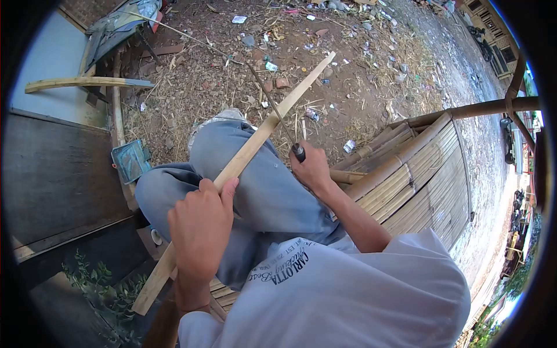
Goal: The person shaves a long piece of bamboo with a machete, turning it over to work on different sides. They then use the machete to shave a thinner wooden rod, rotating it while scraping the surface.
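Handle (pixel 299 152) partly hidden, left fingers (pixel 206 187) overlapping strip (pixel 250 146)

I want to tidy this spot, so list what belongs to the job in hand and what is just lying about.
In the job:
strip of wood, held in the left hand
dark-handled tool, held in the right hand

Apparently just lying about:
blue tray
brick piece
white scrap of litter

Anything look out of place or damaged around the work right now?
Litter lies strewn over the leafy ground beyond the knees, and the blue plastic piece at left sits askew; whether it's broken, I can't tell. The wooden strip in the left hand shows no obvious damage.
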The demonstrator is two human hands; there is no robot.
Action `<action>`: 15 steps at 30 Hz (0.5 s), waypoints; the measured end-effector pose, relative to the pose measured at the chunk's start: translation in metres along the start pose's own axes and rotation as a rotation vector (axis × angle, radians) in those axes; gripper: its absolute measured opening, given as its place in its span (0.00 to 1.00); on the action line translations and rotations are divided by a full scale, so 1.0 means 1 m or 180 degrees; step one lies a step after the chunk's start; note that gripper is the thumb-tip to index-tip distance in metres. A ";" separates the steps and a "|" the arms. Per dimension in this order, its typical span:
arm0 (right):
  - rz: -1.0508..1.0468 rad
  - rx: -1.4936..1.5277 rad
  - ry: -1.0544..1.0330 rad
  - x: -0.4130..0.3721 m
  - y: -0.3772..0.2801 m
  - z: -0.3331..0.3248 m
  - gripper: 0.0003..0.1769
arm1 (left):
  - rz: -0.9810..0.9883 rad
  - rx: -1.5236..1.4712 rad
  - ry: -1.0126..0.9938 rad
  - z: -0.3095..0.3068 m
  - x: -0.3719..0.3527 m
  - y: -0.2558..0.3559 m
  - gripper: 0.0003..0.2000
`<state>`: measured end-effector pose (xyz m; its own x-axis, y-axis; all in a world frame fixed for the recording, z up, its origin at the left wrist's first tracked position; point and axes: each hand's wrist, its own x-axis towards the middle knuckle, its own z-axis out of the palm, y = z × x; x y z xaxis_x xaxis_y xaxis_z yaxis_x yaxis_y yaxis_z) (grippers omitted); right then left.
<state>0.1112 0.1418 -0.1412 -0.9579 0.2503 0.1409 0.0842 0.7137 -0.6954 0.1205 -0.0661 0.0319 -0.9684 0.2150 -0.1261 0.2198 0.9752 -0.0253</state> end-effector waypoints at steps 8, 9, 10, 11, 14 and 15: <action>0.0042 0.0500 0.0121 -0.003 -0.007 -0.005 0.13 | -0.0050 -0.0076 0.0004 0.007 0.002 -0.005 0.26; 0.0030 0.0498 0.0134 -0.002 -0.004 -0.003 0.13 | -0.0048 -0.0079 0.0022 0.006 0.000 -0.003 0.26; 0.0309 0.0428 0.0152 0.003 -0.002 -0.001 0.13 | -0.0081 -0.0036 0.0040 0.006 0.000 -0.001 0.26; 0.0578 0.0361 0.0155 0.009 0.000 0.001 0.13 | -0.0132 0.0005 0.0056 0.006 0.001 -0.001 0.26; 0.0561 0.0578 0.0314 0.008 -0.033 -0.025 0.13 | -0.0112 -0.0150 -0.0108 0.009 0.002 -0.009 0.26; 0.0486 0.0607 0.0339 0.007 -0.039 -0.028 0.13 | -0.0090 -0.0142 -0.0113 0.010 0.002 -0.008 0.26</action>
<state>0.1091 0.1339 -0.0933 -0.9028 0.4203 0.0906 0.1625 0.5287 -0.8331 0.1175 -0.0744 0.0222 -0.9693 0.1859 -0.1610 0.1860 0.9824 0.0148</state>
